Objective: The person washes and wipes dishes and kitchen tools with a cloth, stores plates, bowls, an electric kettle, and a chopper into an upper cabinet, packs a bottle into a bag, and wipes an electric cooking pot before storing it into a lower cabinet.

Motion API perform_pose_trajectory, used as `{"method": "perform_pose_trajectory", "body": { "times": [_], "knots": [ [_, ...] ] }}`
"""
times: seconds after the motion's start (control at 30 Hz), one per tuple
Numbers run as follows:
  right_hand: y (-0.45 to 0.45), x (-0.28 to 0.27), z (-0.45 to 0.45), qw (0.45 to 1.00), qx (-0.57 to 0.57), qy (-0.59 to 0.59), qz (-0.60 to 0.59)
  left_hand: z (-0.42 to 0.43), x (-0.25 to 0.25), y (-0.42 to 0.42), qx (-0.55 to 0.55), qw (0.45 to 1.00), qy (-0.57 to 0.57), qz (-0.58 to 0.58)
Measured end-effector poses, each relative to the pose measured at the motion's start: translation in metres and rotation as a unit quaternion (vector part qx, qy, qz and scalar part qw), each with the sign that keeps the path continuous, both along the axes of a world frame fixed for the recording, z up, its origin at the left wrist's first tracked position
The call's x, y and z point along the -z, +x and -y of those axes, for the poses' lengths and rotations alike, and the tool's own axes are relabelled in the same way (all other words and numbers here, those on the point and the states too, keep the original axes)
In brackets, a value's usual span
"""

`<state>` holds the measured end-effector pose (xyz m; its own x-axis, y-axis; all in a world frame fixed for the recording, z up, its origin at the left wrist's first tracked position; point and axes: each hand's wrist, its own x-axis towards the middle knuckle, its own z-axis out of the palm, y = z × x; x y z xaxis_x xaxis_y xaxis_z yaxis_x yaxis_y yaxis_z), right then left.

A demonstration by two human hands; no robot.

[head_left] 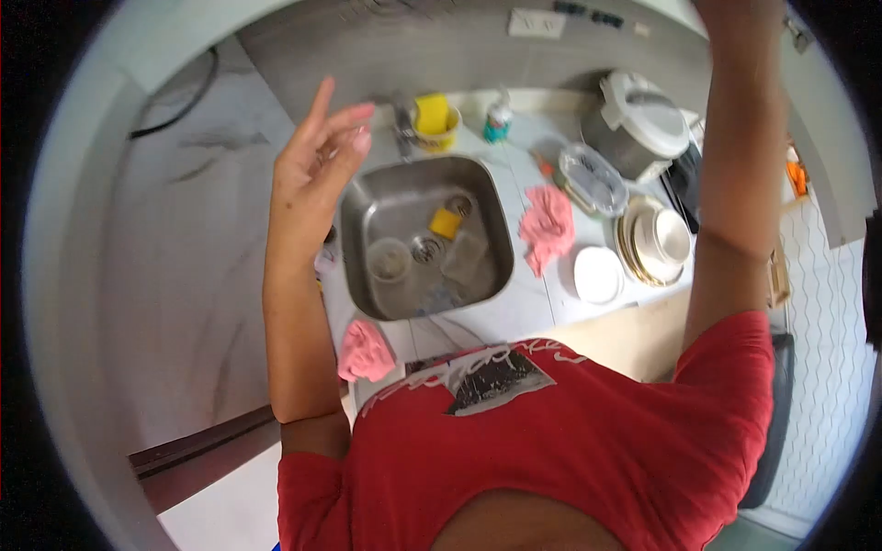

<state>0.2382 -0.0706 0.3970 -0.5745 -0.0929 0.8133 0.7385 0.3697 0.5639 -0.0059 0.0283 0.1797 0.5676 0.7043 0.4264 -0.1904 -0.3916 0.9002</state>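
My left hand is raised above the left rim of the metal sink, fingers apart and holding nothing. My right arm reaches up past the top edge of the view, so the hand at its end is out of sight. Inside the sink are a yellow sponge, a round clear container and a clear rectangular container. Behind the sink, beside the tap, a yellow cloth or sponge sits in a yellow tub.
Right of the sink lie a pink cloth, a white bowl, stacked plates and bowls and a clear lidded container. A rice cooker and a bottle stand farther back. Another pink cloth hangs at the front edge.
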Motion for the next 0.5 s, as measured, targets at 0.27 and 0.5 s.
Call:
{"method": "perform_pose_trajectory", "body": {
  "times": [0.27,0.5],
  "knots": [
    [0.077,0.417,0.072,0.616,0.381,-0.635,-0.268,0.034,0.193,-0.014,-0.013,0.957,-0.232,-0.172],
    [0.104,0.523,0.072,0.593,0.375,-0.610,-0.369,0.073,0.266,0.031,-0.016,0.900,-0.371,-0.228]
  ]
}}
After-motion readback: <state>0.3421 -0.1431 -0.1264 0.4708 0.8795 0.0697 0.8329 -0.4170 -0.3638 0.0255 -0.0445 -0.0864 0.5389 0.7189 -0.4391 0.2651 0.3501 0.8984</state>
